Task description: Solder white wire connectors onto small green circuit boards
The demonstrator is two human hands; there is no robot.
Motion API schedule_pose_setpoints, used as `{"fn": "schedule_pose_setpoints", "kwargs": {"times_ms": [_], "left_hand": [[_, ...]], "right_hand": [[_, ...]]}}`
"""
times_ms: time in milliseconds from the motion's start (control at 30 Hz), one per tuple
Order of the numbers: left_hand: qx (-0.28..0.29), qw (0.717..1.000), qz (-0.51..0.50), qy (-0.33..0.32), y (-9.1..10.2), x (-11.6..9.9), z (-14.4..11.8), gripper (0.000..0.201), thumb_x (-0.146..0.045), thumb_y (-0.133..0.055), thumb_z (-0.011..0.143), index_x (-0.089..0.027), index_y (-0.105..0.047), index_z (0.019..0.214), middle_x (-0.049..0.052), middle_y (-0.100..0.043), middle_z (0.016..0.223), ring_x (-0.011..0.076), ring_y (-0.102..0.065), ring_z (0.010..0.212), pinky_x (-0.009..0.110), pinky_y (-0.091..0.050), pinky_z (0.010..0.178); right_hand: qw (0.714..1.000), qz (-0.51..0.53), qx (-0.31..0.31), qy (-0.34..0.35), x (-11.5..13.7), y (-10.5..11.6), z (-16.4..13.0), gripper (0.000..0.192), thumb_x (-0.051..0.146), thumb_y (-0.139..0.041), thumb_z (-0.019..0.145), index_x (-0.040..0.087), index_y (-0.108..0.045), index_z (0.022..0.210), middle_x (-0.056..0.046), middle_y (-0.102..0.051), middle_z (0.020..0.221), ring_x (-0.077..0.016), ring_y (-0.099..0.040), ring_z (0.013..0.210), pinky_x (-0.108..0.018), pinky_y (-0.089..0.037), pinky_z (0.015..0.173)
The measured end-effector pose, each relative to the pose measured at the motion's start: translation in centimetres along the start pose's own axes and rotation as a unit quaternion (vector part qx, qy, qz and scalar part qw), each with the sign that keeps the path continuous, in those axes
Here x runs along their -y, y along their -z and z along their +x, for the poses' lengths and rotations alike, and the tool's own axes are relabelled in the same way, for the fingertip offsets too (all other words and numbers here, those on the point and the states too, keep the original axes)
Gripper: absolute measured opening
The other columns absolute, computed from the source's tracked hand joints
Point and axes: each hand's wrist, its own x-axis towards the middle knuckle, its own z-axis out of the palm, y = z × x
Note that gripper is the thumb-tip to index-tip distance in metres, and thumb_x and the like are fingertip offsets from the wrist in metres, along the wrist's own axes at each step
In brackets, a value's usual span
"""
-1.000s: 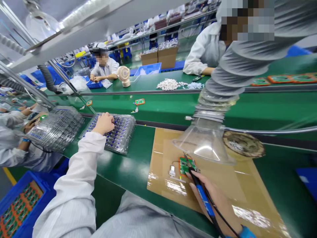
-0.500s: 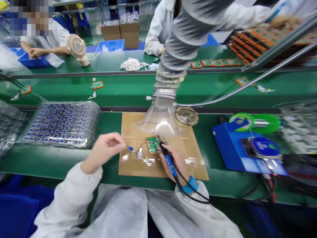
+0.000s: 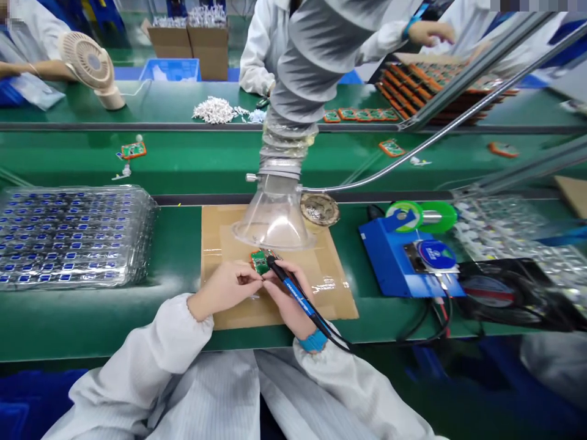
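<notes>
Head view: green workbench (image 3: 178, 315) spanning the frame. At centre, a circuit board (image 3: 260, 263) on a brown mat (image 3: 332, 299), below a clear hood (image 3: 275, 217). Right hand (image 3: 290, 299) closed round a soldering iron (image 3: 298, 294); left hand (image 3: 229, 285) with fingertips pinched, contents indiscernible. Far left, stacked trays (image 3: 73, 235); upper frame, a green belt (image 3: 220, 159) and co-workers' sleeves (image 3: 257, 52).

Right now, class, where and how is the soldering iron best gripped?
Probably take the soldering iron by its slim blue handle, with the right hand coming from the near right: it slants that way, its working end towards the circuit board.
</notes>
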Motion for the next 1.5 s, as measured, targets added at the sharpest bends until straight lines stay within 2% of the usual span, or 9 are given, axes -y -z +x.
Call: {"fn": "schedule_pose_setpoints", "kwargs": {"times_ms": [133, 367, 700, 1000, 1100, 1200, 1333, 1400, 1500], "left_hand": [[-0.010, 0.998, 0.034, -0.043, 0.1, 0.0, -0.1, 0.016, -0.023, -0.069, 0.088, -0.020, -0.078, 0.076, 0.003, -0.070, 0.072, 0.0163, -0.061, 0.075, 0.027, -0.046, 0.070], [-0.049, 0.994, -0.063, 0.080, 0.0, 0.2, -0.1, 0.015, -0.029, -0.072, 0.083, -0.017, -0.079, 0.078, 0.001, -0.067, 0.069, 0.0111, -0.052, 0.059, 0.024, -0.038, 0.056], [-0.076, 0.989, -0.109, 0.072, -0.2, -0.2, 0.2, 0.021, -0.034, -0.070, 0.082, -0.015, -0.075, 0.075, 0.002, -0.068, 0.068, 0.0093, -0.048, 0.055, 0.022, -0.038, 0.054], [-0.082, 0.983, -0.141, 0.085, -0.7, -0.1, 0.3, 0.021, -0.035, -0.070, 0.081, -0.015, -0.074, 0.078, 0.003, -0.072, 0.073, 0.0122, -0.057, 0.062, 0.023, -0.044, 0.058], [-0.079, 0.986, -0.114, 0.092, -0.5, 0.1, 0.3, 0.019, -0.032, -0.068, 0.084, -0.015, -0.072, 0.077, 0.003, -0.071, 0.072, 0.0131, -0.058, 0.063, 0.025, -0.043, 0.059], [-0.108, 0.992, -0.019, 0.069, -0.3, 0.4, 0.5, 0.014, -0.023, -0.066, 0.084, -0.017, -0.070, 0.073, 0.002, -0.070, 0.074, 0.0165, -0.061, 0.073, 0.029, -0.046, 0.070], [-0.142, 0.979, 0.137, 0.057, -0.2, 0.6, 1.0, 0.019, -0.012, -0.066, 0.082, -0.018, -0.065, 0.064, 0.001, -0.069, 0.078, 0.0194, -0.060, 0.084, 0.037, -0.043, 0.086], [-0.139, 0.972, 0.172, 0.080, -0.3, 0.4, 1.3, 0.020, -0.010, -0.066, 0.082, -0.019, -0.063, 0.064, 0.001, -0.069, 0.079, 0.0196, -0.060, 0.085, 0.038, -0.042, 0.086], [-0.126, 0.968, 0.191, 0.102, -0.3, 0.0, 1.6, 0.022, -0.009, -0.067, 0.081, -0.019, -0.061, 0.062, 0.000, -0.068, 0.078, 0.0200, -0.059, 0.085, 0.038, -0.042, 0.086]], "right_hand": [[1.000, 0.005, -0.014, 0.004, -0.1, -0.4, 0.2, 0.031, 0.032, -0.078, 0.086, 0.026, -0.063, 0.112, -0.001, -0.076, 0.088, -0.0179, -0.075, 0.083, -0.035, -0.063, 0.080], [0.999, -0.001, -0.051, 0.009, -0.2, -0.7, 0.7, 0.031, 0.032, -0.079, 0.084, 0.026, -0.062, 0.110, 0.001, -0.076, 0.085, -0.0172, -0.075, 0.081, -0.036, -0.062, 0.081], [0.999, 0.008, -0.053, -0.012, -0.1, -0.7, 0.9, 0.031, 0.033, -0.080, 0.082, 0.026, -0.063, 0.108, 0.000, -0.078, 0.085, -0.0190, -0.077, 0.081, -0.039, -0.064, 0.081], [0.998, 0.020, -0.054, -0.007, -0.1, -0.8, 0.9, 0.030, 0.031, -0.080, 0.082, 0.026, -0.063, 0.107, 0.002, -0.076, 0.082, -0.0176, -0.075, 0.078, -0.036, -0.063, 0.079], [0.999, 0.008, -0.047, 0.005, -0.3, -0.9, 0.7, 0.028, 0.031, -0.079, 0.084, 0.026, -0.064, 0.108, 0.001, -0.075, 0.084, -0.0174, -0.074, 0.078, -0.034, -0.062, 0.077], [0.997, -0.024, -0.069, 0.020, -0.5, -0.1, 0.8, 0.028, 0.031, -0.079, 0.085, 0.025, -0.066, 0.110, -0.002, -0.076, 0.087, -0.0184, -0.075, 0.081, -0.035, -0.062, 0.081], [0.987, -0.116, -0.106, 0.044, -0.8, 2.8, 1.1, 0.027, 0.036, -0.078, 0.085, 0.024, -0.072, 0.108, -0.006, -0.079, 0.099, -0.0229, -0.077, 0.089, -0.041, -0.062, 0.087], [0.975, -0.168, -0.125, 0.073, -1.1, 4.4, 1.1, 0.024, 0.039, -0.075, 0.086, 0.023, -0.075, 0.104, -0.007, -0.079, 0.102, -0.0248, -0.077, 0.093, -0.042, -0.062, 0.086], [0.968, -0.175, -0.146, 0.109, -1.6, 5.9, 0.5, 0.020, 0.041, -0.069, 0.091, 0.022, -0.074, 0.096, -0.006, -0.077, 0.091, -0.0243, -0.076, 0.086, -0.040, -0.063, 0.077]]}}
